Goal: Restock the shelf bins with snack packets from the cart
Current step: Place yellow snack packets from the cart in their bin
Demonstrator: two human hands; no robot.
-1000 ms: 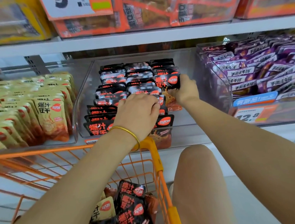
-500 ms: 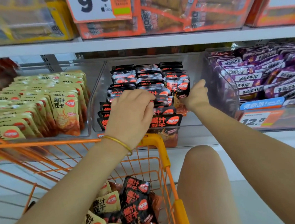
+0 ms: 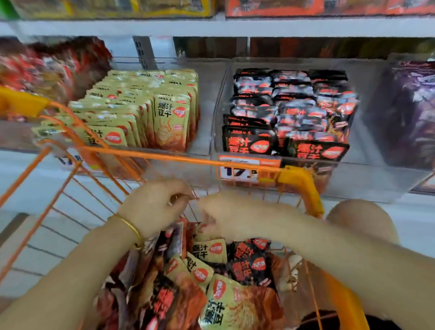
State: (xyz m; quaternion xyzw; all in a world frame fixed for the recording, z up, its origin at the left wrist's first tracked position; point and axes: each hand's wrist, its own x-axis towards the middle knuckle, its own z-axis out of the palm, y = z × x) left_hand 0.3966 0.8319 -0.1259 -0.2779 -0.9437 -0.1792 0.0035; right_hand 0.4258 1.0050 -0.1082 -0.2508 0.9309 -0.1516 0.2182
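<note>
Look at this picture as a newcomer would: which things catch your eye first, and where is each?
The orange cart fills the foreground, heaped with black and yellow snack packets. The left hand and right hand are close together above the heap, too blurred to show a grip. Behind, on the shelf, rows of yellow packets stand left of rows of black packets.

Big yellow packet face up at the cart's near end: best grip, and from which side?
The yellow packet lies face up on top of the pile in the cart, uncovered. Probably pinch its yellow printed end from above; its orange end sits close to the wire wall.
</note>
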